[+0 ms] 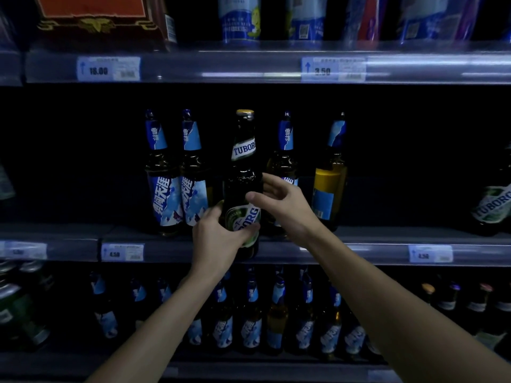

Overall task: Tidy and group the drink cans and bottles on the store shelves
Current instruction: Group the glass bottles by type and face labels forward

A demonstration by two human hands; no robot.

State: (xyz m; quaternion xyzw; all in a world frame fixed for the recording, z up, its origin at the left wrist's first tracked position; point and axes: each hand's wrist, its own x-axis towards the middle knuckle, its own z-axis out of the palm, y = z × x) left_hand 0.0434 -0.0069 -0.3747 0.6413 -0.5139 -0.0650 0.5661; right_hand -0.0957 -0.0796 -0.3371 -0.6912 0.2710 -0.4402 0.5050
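Blue-labelled bottles [250,324] in a long row fill the bottom level of the store shelving [345,246], below both forearms; everything is dim and blue-lit. Above the hands, a red and gold box [91,15] sits up to the left, with blue-and-white cans [240,19] to the right of it.

At hand level, two Snow bottles [166,194] stand upright just left of the left hand [218,239]. Two more stand on the far side of the right hand [282,203] (the outer one shows a yellow and blue back label).

Between these pairs is the green Tuborg bottle [243,158], upright, its lower end in front of the shelf's front rail. The left hand grips it low, fingers wrapped round the body label. The right hand is half open at the bottle's shoulder, thumb tip on the glass and fingers curved past its right side; whether it truly clasps the bottle I cannot tell.

A second Tuborg [493,205] stands well off to the right of the right hand. A price tag [122,252] is clipped to the rail left of the left wrist.
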